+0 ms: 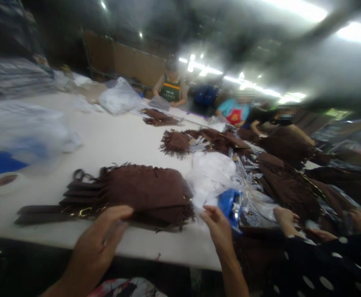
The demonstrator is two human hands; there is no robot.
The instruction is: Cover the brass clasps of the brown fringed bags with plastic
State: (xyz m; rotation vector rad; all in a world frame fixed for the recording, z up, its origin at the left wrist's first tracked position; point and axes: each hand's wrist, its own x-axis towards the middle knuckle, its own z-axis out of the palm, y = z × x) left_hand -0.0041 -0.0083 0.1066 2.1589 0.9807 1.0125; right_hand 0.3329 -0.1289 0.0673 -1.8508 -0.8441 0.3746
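Note:
A stack of brown fringed bags [143, 194] lies near the front edge of a white table [112, 140], straps trailing to the left. My left hand [101, 239] hovers over the stack's near edge, fingers spread, holding nothing. My right hand [219, 231] reaches toward a blue plastic object [230, 204] and crumpled clear plastic bags [211, 173] to the right of the stack. Its fingertips are at the plastic; whether they grip it is unclear in the blur.
A tape roll [3, 181] sits at the left edge beside blue and clear plastic. More brown fringed pieces [211, 140] cover the table's right side. A neighbour in a dotted sleeve [322, 264] works at my right. Other people sit at the far end.

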